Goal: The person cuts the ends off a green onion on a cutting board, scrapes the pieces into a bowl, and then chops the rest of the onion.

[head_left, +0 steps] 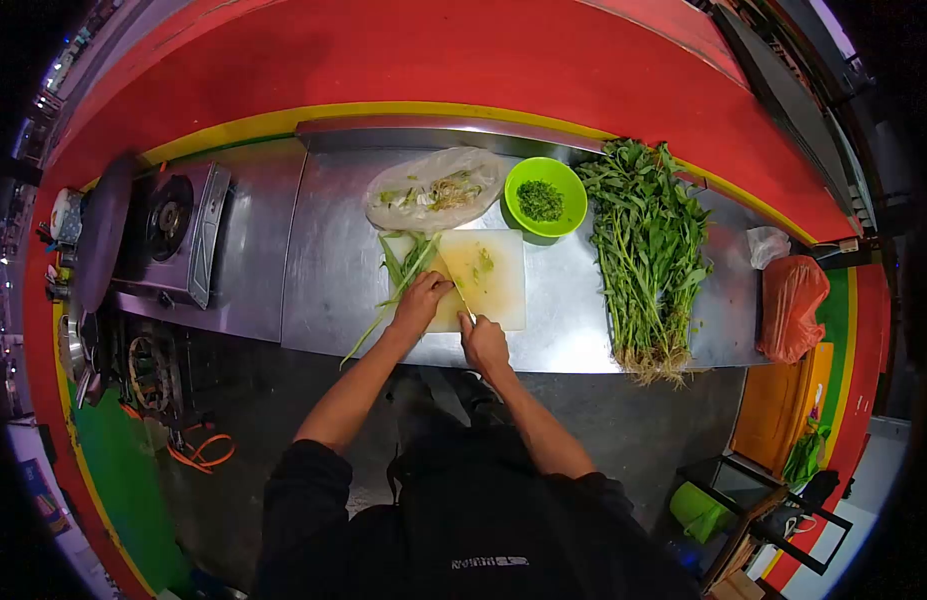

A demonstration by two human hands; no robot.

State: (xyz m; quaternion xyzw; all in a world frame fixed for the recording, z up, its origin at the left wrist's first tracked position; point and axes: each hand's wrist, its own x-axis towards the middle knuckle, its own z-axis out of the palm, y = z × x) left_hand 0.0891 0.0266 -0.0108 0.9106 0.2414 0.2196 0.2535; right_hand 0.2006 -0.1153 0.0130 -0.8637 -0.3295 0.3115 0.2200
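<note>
My right hand (485,345) is closed around the handle of a knife (457,287), its blade slanting up and left over the white cutting board (508,310). Just left of the blade, my left hand (421,302) has its fingers curled down on long green stalks (411,262), probably leafy greens or scallions. Some of these stalks hang past the board's left side toward the counter's front edge. Small cut green bits (482,262) lie on the board right of the knife. My left fingertips are partly hidden.
Behind the board lie a clear plastic bag (388,205) with root trimmings and a lime-green bowl (575,205) of chopped greens (539,201). A large bunch of leafy greens with roots (648,250) lies to the right, beyond it a red plastic bag (791,310). A gas stove (173,235) stands left.
</note>
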